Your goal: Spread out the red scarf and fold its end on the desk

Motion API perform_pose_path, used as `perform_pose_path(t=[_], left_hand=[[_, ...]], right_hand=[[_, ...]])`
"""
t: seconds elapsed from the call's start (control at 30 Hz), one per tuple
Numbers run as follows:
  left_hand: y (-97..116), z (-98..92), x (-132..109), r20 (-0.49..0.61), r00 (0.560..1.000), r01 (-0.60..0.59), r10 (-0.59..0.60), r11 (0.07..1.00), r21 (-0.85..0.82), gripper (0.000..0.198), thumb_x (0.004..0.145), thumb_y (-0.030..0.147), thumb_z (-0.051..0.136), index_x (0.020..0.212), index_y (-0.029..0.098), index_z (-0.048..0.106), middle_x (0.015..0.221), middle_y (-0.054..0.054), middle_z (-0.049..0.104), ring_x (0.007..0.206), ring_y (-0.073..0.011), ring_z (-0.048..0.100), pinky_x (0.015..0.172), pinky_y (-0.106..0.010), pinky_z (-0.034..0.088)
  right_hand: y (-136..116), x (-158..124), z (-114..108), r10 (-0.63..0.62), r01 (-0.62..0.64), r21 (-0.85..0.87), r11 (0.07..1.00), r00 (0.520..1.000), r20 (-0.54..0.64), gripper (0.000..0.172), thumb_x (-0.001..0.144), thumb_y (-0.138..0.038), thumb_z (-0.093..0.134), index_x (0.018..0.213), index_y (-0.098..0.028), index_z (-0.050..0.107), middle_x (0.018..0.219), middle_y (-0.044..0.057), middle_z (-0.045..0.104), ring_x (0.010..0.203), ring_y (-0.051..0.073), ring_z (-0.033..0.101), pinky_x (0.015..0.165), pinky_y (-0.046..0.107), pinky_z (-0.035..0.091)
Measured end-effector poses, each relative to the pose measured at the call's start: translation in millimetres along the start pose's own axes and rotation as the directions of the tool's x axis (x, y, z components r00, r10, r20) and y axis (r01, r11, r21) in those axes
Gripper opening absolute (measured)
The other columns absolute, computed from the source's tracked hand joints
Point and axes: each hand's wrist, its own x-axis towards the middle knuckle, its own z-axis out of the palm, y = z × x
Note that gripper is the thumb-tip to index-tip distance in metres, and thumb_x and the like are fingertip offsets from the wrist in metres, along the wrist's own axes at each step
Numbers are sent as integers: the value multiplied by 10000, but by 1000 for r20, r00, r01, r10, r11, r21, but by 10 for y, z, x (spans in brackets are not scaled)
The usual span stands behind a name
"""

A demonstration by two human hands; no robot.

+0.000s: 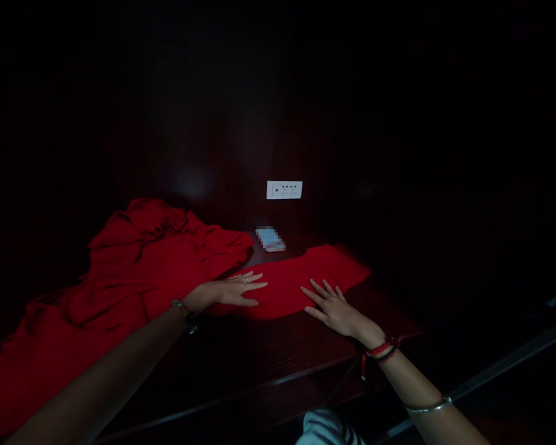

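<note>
A large red cloth (152, 272) with fringes lies on a dark wooden surface, bunched in a heap on the left and spread flat in a strip toward the right. On the flat strip rests my left hand (236, 290), its fingers stretched out and pointing right; a ring and a beaded bracelet show on it. My right hand (333, 307) lies with fingers spread on the strip's front edge, wearing a red cord at the wrist. Neither hand grips the cloth. The far right end of the strip reaches past my right hand.
Behind the strip lies a small pale blue rectangular item (270, 239), blurred by pixels. A white socket plate (284, 190) is set in the dark back panel. The wooden surface's front edge (278, 382) runs below my hands. Striped clothing (327, 428) shows at the bottom.
</note>
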Motion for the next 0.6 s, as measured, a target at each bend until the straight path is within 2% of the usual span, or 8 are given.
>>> perform_pose_path(t=[0.1,0.17,0.27,0.33,0.4,0.47,0.6], left_hand=[[20,3,-91,-68,998,-7,8,1000,19,588,821,487,396,1336,254,232,1414,-50,191,1286,-256,129,1024,-395,164],[79,-3,-192,-158,987,-11,18,999,51,536,826,444,413,1307,231,310,1387,-60,267,1263,-233,218,1021,-360,190],[165,-18,-351,-323,946,-7,32,997,79,417,818,394,450,1193,212,460,1263,-61,432,1155,-195,386,986,-307,265],[174,-10,-428,-376,926,-2,33,997,81,331,810,378,467,1085,205,533,1129,-50,512,1042,-174,468,936,-279,325],[134,21,-474,-399,917,17,15,997,75,287,813,369,464,1027,200,556,1057,-45,527,981,-164,493,901,-270,355],[69,67,-502,-401,916,46,-15,997,66,289,814,361,465,1036,197,550,1081,-53,510,998,-170,482,908,-277,351],[-1,121,-557,-316,948,65,-48,997,41,424,782,373,513,1173,217,463,1209,-62,457,1102,-196,421,950,-294,319]], right_hand=[[-4,17,-40,17,-17,11,1000,1000,15,607,815,-594,260,1339,-288,232,1417,96,146,1272,353,72,976,566,138],[-32,25,-65,-15,15,11,1000,1000,-17,596,825,-568,279,1334,-260,261,1411,109,173,1274,342,102,976,561,151],[-176,22,-90,-164,165,-5,986,978,-125,521,852,-479,323,1308,-228,326,1384,108,260,1274,283,177,995,519,175],[-353,15,-93,-291,293,-20,956,935,-201,482,849,-427,380,1280,-211,372,1344,104,341,1252,240,253,1007,468,210],[-563,13,-85,-388,392,-40,919,884,-262,452,827,-385,453,1235,-191,428,1273,108,436,1194,215,351,992,423,270],[-754,23,-71,-449,450,-71,890,843,-297,383,815,-319,495,1168,-172,486,1165,112,527,1104,198,445,936,375,351],[-936,76,-45,-505,482,-153,863,814,-287,223,847,-200,441,1035,-146,549,944,95,615,893,160,554,793,288,435]])
